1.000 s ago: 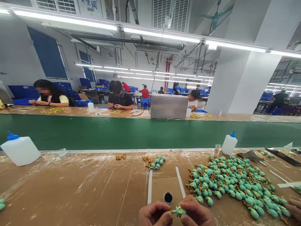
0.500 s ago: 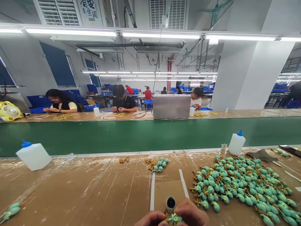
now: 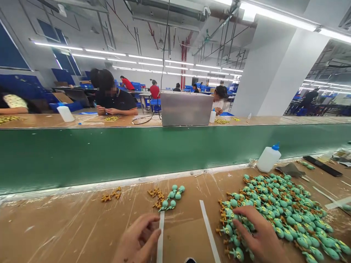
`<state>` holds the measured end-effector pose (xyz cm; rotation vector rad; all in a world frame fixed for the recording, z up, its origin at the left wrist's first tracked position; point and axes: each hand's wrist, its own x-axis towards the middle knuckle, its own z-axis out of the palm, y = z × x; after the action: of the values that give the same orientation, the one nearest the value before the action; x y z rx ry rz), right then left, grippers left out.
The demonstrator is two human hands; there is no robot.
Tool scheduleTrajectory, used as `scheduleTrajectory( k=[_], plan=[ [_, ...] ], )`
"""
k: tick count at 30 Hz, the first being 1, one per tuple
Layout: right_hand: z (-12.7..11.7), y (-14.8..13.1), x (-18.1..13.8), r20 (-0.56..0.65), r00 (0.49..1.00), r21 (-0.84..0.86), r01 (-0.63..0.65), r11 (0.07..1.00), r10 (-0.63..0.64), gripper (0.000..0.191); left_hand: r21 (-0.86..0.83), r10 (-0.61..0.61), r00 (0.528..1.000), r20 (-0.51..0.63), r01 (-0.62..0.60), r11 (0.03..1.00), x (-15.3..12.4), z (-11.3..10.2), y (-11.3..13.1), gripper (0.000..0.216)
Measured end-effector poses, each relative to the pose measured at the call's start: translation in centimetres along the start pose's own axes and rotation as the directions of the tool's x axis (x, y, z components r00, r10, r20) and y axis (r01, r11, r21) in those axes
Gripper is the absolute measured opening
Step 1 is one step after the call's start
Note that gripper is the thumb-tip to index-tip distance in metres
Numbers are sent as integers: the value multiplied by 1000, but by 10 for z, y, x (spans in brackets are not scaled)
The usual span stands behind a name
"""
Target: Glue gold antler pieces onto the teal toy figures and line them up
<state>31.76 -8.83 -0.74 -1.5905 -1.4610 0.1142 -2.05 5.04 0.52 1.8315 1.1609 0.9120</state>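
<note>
Over the board, my left hand has its thumb and fingers apart, holding nothing that I can see. Just beyond it lie a few mint-green round-headed pieces and a small heap of orange-brown branched pieces. My right hand is above the left part of a big pile of mint-green figures with orange-brown parts, thumb and forefinger spread. Its other fingers are partly hidden. At the bottom edge, only the rim of a small pot with dark contents shows.
More orange-brown pieces lie to the left. White tape strips mark the brown board. A white bottle with a blue cap stands behind the pile. A green conveyor belt runs across, with people seated beyond it.
My hands have moved apart: the right over the pile, the left toward the smaller pieces. The green figure they held between them is no longer there. The view has shifted right and down.
</note>
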Motion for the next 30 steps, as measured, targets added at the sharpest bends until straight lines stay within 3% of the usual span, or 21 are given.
scheduleTrajectory(
  k=[3,6,10,14,18,21,23,27,30],
  plan=[
    [6,11,11,112,980,-206,186,961,-166,12,474,248,968,-41,-199,857,31,-22,-18,24],
    [15,18,15,241,937,-298,318,900,-252,13,673,294,956,17,-228,703,43,-25,-33,30],
    [10,21,22,312,903,-304,390,869,-296,13,629,268,956,117,-281,725,43,-18,-43,31],
    [12,6,37,317,900,-264,388,883,-300,10,599,206,968,143,-250,760,45,-14,-41,32],
    [48,-38,59,424,886,-134,265,955,-186,9,611,150,968,202,-244,753,51,-12,-33,39],
    [88,-78,78,591,797,-67,202,977,-124,23,604,127,962,241,-251,756,52,-10,-30,34],
    [112,-96,89,673,737,-129,201,971,-63,33,606,122,966,228,-239,758,50,-10,-30,31],
    [141,-102,97,743,669,-242,238,941,22,35,590,135,967,217,-240,771,44,-9,-31,31],
    [142,-92,90,750,661,-218,249,944,-1,37,565,160,954,253,-280,776,44,-6,-30,34]
  ],
)
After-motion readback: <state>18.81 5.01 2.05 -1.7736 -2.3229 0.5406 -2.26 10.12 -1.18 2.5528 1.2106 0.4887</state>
